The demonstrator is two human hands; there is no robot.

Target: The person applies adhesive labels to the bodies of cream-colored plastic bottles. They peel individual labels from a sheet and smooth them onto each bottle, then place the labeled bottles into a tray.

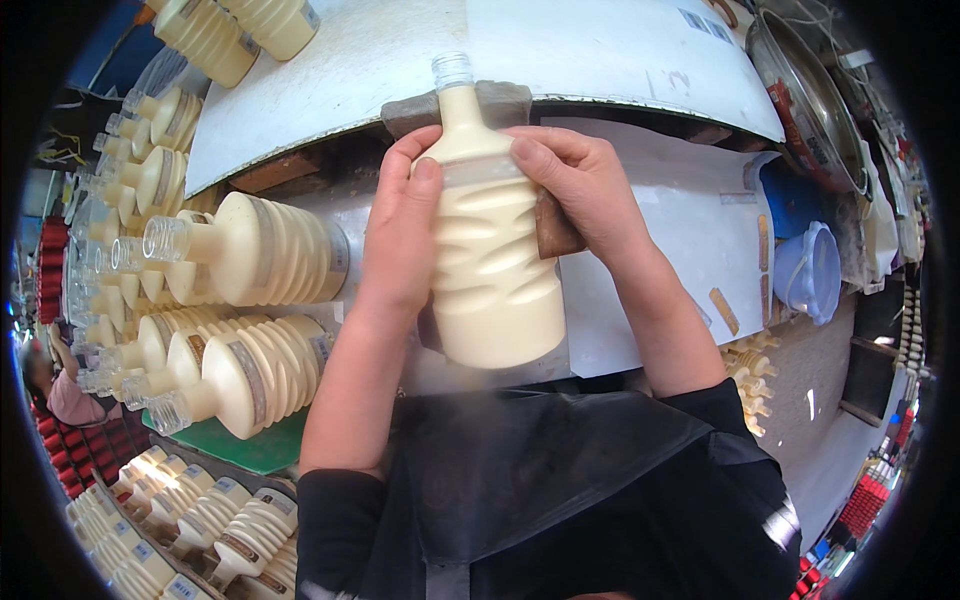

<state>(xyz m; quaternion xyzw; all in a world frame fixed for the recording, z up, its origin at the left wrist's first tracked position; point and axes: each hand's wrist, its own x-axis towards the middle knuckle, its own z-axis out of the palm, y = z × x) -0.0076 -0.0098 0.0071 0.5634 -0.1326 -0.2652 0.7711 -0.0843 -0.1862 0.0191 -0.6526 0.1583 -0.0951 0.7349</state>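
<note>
A cream-coloured bottle (497,255) with wavy ridged sides and a clear threaded glass neck lies before me, its neck pointing away. A pale, see-through band (478,171) crosses its shoulder. My left hand (405,215) grips the bottle's left shoulder, thumb on top near the band's left end. On the other side my right hand (585,185) holds the right shoulder, its thumb pressing by the band's right end. Behind the bottle, below my right palm, shows a brown block-like piece (558,228). A grey lump (410,112) sits behind the bottle's neck, partly hidden.
Several similar bottles (275,250) lie stacked at the left, with more on a green board (255,450) and in crates lower left. A white board (600,50) spans the far side. At right are a lavender bucket (810,272) and a large metal basin (800,90).
</note>
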